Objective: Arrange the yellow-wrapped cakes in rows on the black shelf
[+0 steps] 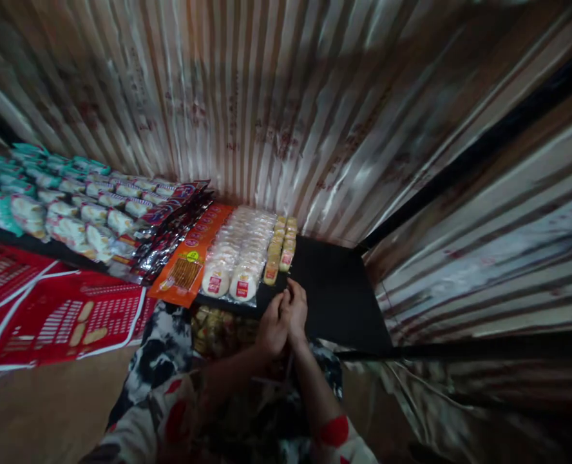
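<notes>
My left hand (273,327) and my right hand (297,312) meet at the front edge of a black shelf (329,290). Their fingers are closed and pressed against each other. Whatever might be between them is hidden. Just beyond my fingertips are two rows of small yellow wrapped snacks (270,273). To their left stand rows of round white crackers in clear wrappers (242,287) with red labels. An orange snack packet (183,274) lies beside the crackers. Below the shelf edge, left of my wrists, several yellow wrapped pieces (213,328) show in a dim heap.
Dark shiny packets (165,238) and many white and teal packets (68,206) cover the shelf's left side. Red printed bags (73,316) hang at the front left. Striped plastic sheeting (266,96) walls the back, and a dark bar (440,174) slants at right.
</notes>
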`<state>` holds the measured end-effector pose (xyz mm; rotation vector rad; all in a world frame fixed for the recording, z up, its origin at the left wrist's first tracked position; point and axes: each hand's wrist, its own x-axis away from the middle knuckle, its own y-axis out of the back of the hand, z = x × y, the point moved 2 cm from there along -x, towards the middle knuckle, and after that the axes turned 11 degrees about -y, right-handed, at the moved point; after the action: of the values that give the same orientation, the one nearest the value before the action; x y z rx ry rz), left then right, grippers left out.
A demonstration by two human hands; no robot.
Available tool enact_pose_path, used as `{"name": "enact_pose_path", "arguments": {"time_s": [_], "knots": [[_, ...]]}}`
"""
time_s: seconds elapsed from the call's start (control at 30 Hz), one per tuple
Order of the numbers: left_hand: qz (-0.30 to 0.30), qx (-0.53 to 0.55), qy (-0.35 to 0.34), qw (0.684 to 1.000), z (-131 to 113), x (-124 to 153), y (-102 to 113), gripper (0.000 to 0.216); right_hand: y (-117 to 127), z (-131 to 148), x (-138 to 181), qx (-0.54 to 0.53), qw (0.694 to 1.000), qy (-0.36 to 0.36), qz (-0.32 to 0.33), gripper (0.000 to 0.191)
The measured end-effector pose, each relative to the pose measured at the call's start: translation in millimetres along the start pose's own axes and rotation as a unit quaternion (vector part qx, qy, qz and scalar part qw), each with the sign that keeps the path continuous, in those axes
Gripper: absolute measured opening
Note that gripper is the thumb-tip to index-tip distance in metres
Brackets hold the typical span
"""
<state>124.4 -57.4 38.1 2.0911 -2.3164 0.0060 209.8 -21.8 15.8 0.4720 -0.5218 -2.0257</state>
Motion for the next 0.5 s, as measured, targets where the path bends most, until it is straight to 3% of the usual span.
{"name": "enact_pose_path", "arguments": {"time_s": [0.13, 0.3, 0.4, 0.5], "knots": [[0.037, -0.061, -0.090, 0.993, 8, 37, 27, 0.044, -2, 0, 41, -0.036, 0.999, 0.021, 0.008, 0.037], [0.087, -0.106, -0.123, 0.983, 28, 76, 69, 0.040, -14, -3, 95, -0.048, 0.992, 0.096, 0.061, 0.034], [0.070, -0.202, -0.074, 0.974, 45, 84, 101, 0.036, -31, -4, 123, 0.012, 0.988, 0.072, 0.133, 0.034], [0.052, -0.369, -0.012, 0.928, 63, 80, 132, 0.033, -55, -6, 143, 0.128, 0.959, 0.037, 0.249, 0.036]]}}
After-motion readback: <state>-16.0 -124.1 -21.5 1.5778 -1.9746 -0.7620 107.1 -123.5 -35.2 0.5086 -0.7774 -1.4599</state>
